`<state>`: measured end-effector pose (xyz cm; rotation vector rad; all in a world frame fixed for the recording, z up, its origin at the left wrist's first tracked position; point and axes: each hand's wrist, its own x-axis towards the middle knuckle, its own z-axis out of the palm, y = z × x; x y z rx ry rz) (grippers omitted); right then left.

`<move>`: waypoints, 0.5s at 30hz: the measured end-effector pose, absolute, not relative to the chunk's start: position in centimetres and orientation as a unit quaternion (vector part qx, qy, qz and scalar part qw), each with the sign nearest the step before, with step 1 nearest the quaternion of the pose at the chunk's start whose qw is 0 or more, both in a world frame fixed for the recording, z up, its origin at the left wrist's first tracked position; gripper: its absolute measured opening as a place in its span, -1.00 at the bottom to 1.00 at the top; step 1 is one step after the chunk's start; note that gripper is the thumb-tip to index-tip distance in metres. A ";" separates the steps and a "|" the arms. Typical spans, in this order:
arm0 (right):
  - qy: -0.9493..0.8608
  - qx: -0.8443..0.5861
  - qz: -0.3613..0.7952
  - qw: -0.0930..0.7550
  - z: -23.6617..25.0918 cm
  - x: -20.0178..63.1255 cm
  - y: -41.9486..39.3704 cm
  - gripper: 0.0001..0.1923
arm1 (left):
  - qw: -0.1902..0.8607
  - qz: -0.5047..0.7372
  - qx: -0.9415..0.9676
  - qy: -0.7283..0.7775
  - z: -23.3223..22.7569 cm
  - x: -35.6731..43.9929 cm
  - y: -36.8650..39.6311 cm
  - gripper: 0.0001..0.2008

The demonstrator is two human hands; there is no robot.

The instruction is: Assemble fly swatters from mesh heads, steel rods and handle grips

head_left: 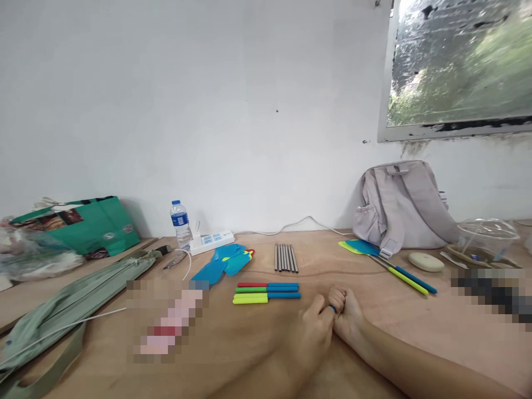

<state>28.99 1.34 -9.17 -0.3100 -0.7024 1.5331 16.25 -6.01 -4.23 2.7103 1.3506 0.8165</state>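
Both fists meet on the tabletop [257, 338]: left hand [310, 332] and right hand [347, 316] pinch a blue piece [333, 308], markers [266, 293] just beyond

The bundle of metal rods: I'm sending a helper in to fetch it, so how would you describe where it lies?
Start at the wooden table along the white wall and find the pale backpack at the right. Left of it, near mid-table, lies the bundle of metal rods, just beyond the coloured handles. It alone is bare grey metal, thin rods side by side.
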 end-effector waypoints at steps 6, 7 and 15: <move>-0.297 -0.127 0.676 0.662 -9.3 28.9 0.8 -0.57 | -0.031 0.235 0.877 0.418 -3.4 16.2 -6.7 -0.83; -0.291 -0.125 0.680 0.661 -9.2 28.9 0.7 -0.58 | -0.034 0.234 0.877 0.418 -3.3 16.2 -6.8 -0.82; -0.246 -0.105 0.704 0.658 -6.9 28.3 -0.2 -0.63 | -0.037 0.254 0.872 0.417 -3.0 15.7 -6.3 -0.83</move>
